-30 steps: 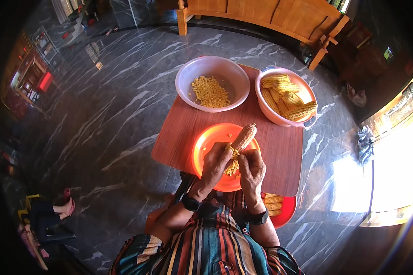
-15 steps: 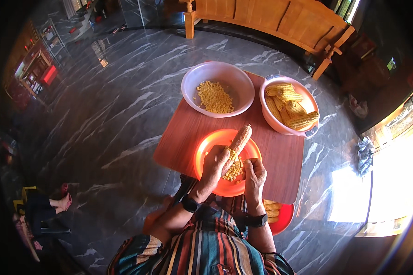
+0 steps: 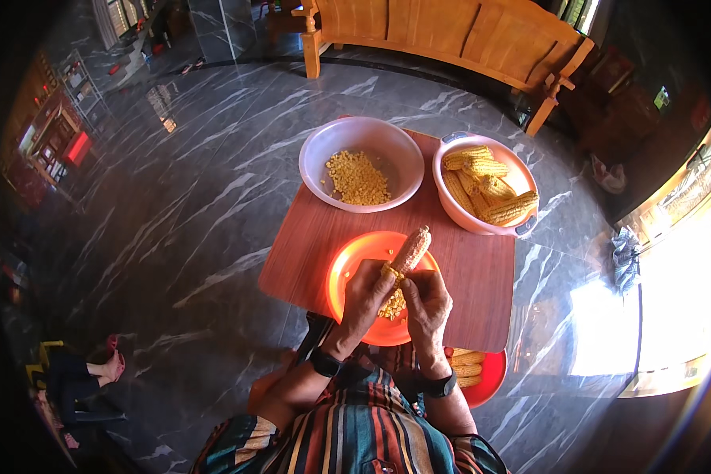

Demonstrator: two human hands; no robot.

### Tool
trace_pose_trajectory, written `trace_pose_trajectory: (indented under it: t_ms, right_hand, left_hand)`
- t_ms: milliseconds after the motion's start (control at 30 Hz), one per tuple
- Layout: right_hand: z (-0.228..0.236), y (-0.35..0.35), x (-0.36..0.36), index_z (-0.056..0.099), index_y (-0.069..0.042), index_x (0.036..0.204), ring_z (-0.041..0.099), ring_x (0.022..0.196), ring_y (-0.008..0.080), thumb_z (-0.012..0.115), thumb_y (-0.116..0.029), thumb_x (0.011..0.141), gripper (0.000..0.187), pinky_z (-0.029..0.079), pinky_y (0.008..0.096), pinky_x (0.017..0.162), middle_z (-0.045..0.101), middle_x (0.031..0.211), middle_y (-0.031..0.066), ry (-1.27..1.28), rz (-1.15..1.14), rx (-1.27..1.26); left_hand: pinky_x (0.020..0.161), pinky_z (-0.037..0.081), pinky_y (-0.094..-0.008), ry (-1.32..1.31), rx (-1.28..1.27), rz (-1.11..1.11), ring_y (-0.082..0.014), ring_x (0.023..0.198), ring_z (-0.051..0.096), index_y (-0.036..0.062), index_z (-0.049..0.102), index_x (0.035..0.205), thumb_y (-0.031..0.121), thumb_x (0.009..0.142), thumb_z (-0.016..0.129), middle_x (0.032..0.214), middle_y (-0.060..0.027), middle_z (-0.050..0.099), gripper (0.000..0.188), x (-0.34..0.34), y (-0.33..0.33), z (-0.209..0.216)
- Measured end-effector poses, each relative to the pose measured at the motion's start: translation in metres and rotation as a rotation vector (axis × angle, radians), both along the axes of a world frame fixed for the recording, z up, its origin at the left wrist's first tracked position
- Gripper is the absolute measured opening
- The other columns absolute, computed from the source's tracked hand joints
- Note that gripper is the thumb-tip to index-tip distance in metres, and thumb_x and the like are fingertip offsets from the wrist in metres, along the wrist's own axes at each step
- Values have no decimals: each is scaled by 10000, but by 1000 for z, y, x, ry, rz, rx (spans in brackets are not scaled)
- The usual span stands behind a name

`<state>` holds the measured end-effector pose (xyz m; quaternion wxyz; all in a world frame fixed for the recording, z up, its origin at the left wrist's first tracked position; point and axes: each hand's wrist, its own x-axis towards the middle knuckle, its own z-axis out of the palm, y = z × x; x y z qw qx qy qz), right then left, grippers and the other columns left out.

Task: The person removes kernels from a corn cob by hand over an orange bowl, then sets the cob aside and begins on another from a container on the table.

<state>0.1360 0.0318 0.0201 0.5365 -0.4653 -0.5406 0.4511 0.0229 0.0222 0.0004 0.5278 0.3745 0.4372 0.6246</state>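
My left hand (image 3: 369, 294) is wrapped round a corn cob (image 3: 413, 250), which is mostly stripped, its bare upper end pointing up and away. A band of yellow kernels still shows on the cob beside my left thumb. My right hand (image 3: 427, 306) is closed against the cob's near side, thumb and fingers bent at the kernels. Both hands are over an orange basin (image 3: 336, 272), where loose kernels (image 3: 393, 305) lie beneath them. The cob's lower end is hidden by my hands.
On the brown table (image 3: 292, 265), a pale basin (image 3: 312, 170) contains kernels. A pink basin (image 3: 441, 189) at far right holds several corn ears (image 3: 494, 189). More ears sit in a red basin (image 3: 494, 379) at lower right. Beyond is a wooden bench (image 3: 426, 35); a person's foot (image 3: 117, 366) shows left.
My right hand has moved up and in from beside the cob to press against it. My left hand still grips the cob. The whole view has shifted slightly.
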Motion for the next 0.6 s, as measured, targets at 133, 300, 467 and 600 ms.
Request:
trace_pose_trajectory:
  t_ms: [133, 300, 467, 600]
  right_hand:
    - [0, -2, 0, 544, 29, 903, 516, 741, 74, 588, -50, 852, 104, 445, 219, 684, 586, 800, 35, -29, -2, -12]
    - [-5, 0, -4, 533, 5, 864, 448, 603, 36, 532, -104, 887, 111, 391, 189, 545, 543, 713, 2, 78, -32, 3]
    - [-17, 3, -2, 522, -1, 845, 438, 604, 52, 514, -110, 889, 118, 387, 210, 550, 520, 689, 1, 19, -66, -58]
    - [-21, 11, -5, 521, -1, 822, 459, 637, 67, 513, -119, 884, 134, 404, 221, 573, 527, 689, 18, 60, -22, -139]
  left_hand:
    - [615, 426, -201, 46, 76, 22, -43, 718, 501, 21, 493, 1023, 178, 902, 559, 817, -8, 546, 209, 2, 1, 0]
    - [648, 434, -211, 164, 82, 36, -53, 760, 509, 23, 485, 1038, 167, 902, 558, 832, -6, 543, 211, 2, 0, -1]
    - [621, 432, -209, 198, 141, 53, -48, 734, 508, 26, 485, 1009, 153, 897, 564, 818, -1, 536, 187, 2, 3, -7]
    - [586, 428, -196, 12, -31, 12, -39, 701, 505, 33, 482, 959, 134, 893, 566, 805, -1, 534, 148, 0, 7, -16]
